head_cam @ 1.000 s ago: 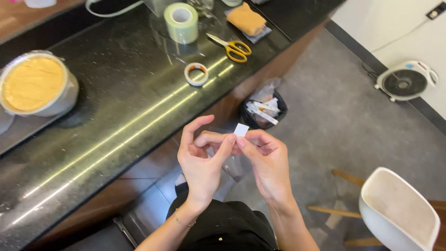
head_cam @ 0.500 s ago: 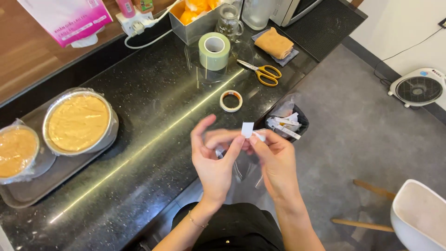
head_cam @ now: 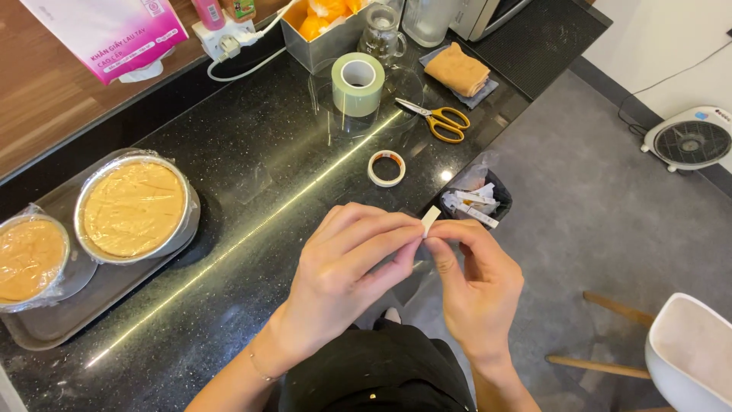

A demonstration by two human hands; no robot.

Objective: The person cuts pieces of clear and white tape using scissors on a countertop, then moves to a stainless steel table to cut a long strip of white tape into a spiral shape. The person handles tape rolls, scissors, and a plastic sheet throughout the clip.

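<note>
Pinching a little white paper strip (head_cam: 431,220) with both hands right in front of the body, just off the black table (head_cam: 252,183) edge. Left hand (head_cam: 347,271) has its fingers curled onto it, right hand (head_cam: 476,286) nips it between thumb and fingertips. Small tape roll (head_cam: 386,168) sits at about 12 o'clock from the strip, yellow scissors (head_cam: 438,120) and a big green tape roll (head_cam: 357,82) further up. Two foil-wrapped cake tins (head_cam: 136,207) on a tray at 9 o'clock, bin (head_cam: 479,200) at 2 o'clock.
</note>
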